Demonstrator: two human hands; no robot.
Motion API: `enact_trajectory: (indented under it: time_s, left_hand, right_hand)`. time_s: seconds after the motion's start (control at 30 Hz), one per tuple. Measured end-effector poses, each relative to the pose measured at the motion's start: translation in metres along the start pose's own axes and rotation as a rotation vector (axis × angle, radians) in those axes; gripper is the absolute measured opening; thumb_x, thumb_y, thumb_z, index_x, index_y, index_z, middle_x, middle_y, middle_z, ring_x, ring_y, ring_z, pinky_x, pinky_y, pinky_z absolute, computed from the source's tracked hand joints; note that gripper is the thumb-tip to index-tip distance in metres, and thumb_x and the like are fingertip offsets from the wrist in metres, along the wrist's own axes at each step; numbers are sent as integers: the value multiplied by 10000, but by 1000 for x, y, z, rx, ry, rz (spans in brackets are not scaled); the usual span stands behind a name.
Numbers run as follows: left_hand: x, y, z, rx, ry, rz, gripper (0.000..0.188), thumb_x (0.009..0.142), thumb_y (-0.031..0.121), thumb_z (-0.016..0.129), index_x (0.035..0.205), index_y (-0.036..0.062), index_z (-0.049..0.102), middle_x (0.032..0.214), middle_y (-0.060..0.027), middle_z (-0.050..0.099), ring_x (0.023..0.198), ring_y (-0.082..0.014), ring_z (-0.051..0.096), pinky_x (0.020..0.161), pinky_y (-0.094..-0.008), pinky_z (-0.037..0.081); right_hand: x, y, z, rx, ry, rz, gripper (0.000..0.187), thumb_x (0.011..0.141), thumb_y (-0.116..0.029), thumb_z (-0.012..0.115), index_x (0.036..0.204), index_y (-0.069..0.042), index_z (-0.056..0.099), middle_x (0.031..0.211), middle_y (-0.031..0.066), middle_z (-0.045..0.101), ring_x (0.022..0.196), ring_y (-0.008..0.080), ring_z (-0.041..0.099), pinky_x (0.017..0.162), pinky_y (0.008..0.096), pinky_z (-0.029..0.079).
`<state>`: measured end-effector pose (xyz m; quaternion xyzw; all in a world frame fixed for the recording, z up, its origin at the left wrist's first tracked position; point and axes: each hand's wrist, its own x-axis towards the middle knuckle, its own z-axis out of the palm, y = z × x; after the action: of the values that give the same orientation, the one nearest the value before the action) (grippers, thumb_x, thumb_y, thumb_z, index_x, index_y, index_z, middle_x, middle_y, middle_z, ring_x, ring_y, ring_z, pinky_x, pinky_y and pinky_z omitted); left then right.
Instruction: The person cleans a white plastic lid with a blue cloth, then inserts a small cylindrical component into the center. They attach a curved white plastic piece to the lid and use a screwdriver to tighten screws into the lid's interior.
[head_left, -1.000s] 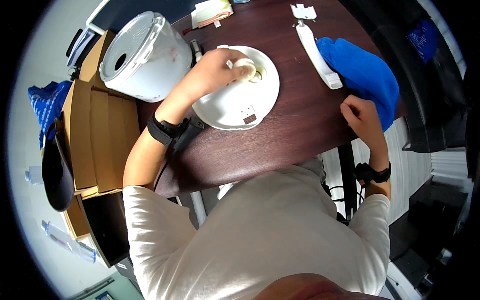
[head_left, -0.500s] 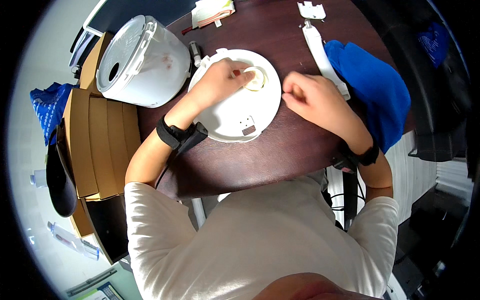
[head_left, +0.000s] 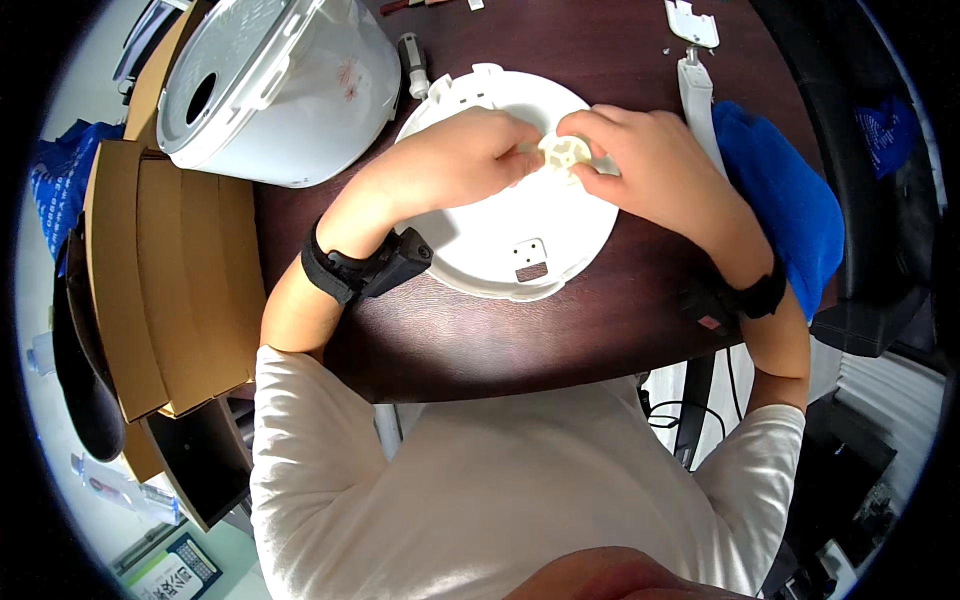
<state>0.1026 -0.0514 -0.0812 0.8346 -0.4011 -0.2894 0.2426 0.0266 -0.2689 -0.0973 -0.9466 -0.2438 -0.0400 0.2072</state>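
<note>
Cover (head_left: 478, 235): white, round and shallow, lying on the dark table (head_left: 500, 345); it serves as the landmark here.
Ring (head_left: 566, 152): a pale cream, spoked disc, above the upper right part of the cover, its openings showing; it is held at the fingers, and any contact with the cover beneath cannot be told.
Right hand (head_left: 645, 165): reaching in over the cover's right edge, forefinger and thumb curled to either side of the ring and pinching it.
Left hand (head_left: 465, 155): over the cover's upper left part, fingertips and thumb at the ring's left edge; whether they pinch it or merely touch it cannot be told.
Change at right hand: one second ago it sits beside the blue cloth (head_left: 775, 190), well apart from the cover; half a second ago it is just right of the cover; now it is at the ring.
Change at ring: earlier held by the left hand alone, now between both hands.
Meaning for the work: judged from this, handling passes from one hand to two, with the right hand taking the clearer hold.
Handle (head_left: 697, 105): a long white strip, right of the cover, alongside the blue cloth.
Bracket (head_left: 692, 25): small and white, beyond the cover to the upper right.
Screwdriver (head_left: 412, 65): grey and white, just beyond the cover's upper left edge.
Pot (head_left: 335, 120): large, white, tipped on its side, left of the cover.
</note>
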Motion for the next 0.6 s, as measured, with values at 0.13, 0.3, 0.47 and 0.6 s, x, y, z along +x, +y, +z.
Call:
enact_trajectory:
  time_s: [0.13, 0.3, 0.47, 0.6]
  left_hand:
    - [-3, -4, -3, 64, -25, 95, 302, 979, 102, 499, 1232, 4, 633, 803, -85, 665, 595, -153, 587, 578, -309, 485]
    - [-5, -13, -1, 97, 6, 134, 334, 921, 44, 473, 1218, 4, 620, 800, -89, 662, 645, -185, 628, 633, -335, 500]
    - [-5, -17, -2, 65, -9, 174, 273, 909, 43, 470, 1128, -26, 619, 767, -108, 652, 654, -214, 632, 656, -359, 505]
    - [-5, -18, -3, 103, -31, 190, 329, 903, 26, 453, 1191, -32, 601, 747, -109, 644, 662, -204, 634, 657, -350, 509]
  right_hand:
    - [8, -3, -4, -46, -89, -15, 367, 769, -161, 742, 1116, -96, 643, 994, 113, 674, 790, 298, 686, 689, 360, 543]
    - [23, -10, -7, -134, -164, -75, 398, 721, -128, 735, 1105, -84, 639, 980, 128, 660, 764, 311, 672, 679, 363, 537]
    - [23, -15, -7, -131, -220, 28, 385, 710, -95, 729, 1082, -63, 636, 965, 140, 662, 770, 321, 671, 692, 372, 541]
    - [24, -11, -5, -130, -213, -1, 383, 710, -92, 738, 1078, -61, 635, 961, 151, 667, 792, 327, 673, 702, 374, 541]
